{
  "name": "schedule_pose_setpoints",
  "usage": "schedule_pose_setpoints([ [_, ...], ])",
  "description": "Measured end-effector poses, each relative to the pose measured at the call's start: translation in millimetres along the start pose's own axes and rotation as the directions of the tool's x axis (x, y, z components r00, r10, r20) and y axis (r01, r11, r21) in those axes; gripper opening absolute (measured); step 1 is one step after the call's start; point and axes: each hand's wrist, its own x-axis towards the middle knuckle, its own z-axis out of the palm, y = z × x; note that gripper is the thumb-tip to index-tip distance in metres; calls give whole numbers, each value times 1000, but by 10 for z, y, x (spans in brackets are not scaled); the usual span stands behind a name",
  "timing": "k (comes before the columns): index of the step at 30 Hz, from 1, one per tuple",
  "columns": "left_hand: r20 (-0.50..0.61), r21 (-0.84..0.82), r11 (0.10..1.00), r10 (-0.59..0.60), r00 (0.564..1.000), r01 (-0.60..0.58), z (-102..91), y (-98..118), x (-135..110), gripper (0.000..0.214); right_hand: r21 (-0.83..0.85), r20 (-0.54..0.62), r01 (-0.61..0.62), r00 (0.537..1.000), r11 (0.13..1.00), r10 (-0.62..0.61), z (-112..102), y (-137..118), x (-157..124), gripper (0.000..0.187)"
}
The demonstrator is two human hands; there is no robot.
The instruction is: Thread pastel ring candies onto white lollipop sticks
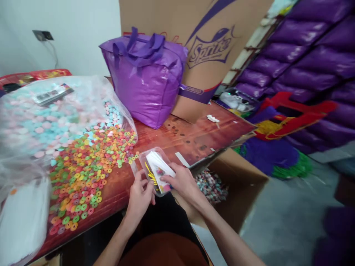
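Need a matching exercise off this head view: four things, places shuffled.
1. clear plastic container
2. ring-shaped pieces
3. purple bag
4. open cardboard box

A. in front of the Sprite carton
B. lower than the tabletop, with small mixed-colour pieces inside
C. between left hand and right hand
D. spread over the tabletop, many colours

Pairs: 1-C, 2-D, 3-A, 4-B

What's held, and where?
Right hand seems to pinch the white strips by their near right end. Left hand is at the clear tray; grip unclear.
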Motion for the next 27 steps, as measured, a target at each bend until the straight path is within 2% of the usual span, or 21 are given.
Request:
schedule_pose_setpoints([
  [3, 101, 5, 1000, -16, 995, 15, 247, 31, -89, 48, -53, -121, -14, 993, 999, 7, -84, 135, -195, 33],
  [6, 210, 19, 997, -73, 975, 70, 501, -31, -203, 50, -52, -288, 21, 957, 998, -35, -205, 334, -463, 22],
  [9, 324, 55, 991, -135, 937, 123, 727, -217, -312, 52, 26, -514, 55, 857, 998, -34, -345, 631, -779, 22],
  [11, 380, 86, 986, -167, 910, 145, 840, -388, -361, 53, 128, -615, -21, 782, 992, 96, -390, 898, -983, 30],
  [13, 404, 126, 980, -195, 894, 157, 911, -562, -379, 54, 267, -583, -154, 760, 951, 287, -347, 1189, -1167, 35],
  [15, 404, 176, 970, -225, 887, 166, 944, -707, -360, 55, 385, -449, -242, 794, 891, 410, -211, 1447, -1318, 38],
  [17, 400, 223, 960, -251, 882, 171, 953, -809, -315, 57, 428, -348, -258, 837, 866, 422, -23, 1624, -1414, 38],
  [21, 429, 275, 950, -260, 865, 149, 946, -909, -203, 53, 377, -345, -265, 849, 887, 400, 290, 1763, -1405, 33],
  [24, 428, 306, 943, -259, 866, 130, 924, -978, -106, 53, 367, -281, -284, 874, 886, 397, 395, 1810, -1282, 27],
  [27, 376, 391, 915, -257, 890, 98, 854, -1040, 14, 63, 395, -199, -322, 884, 860, 422, 477, 1846, -1111, 22],
])
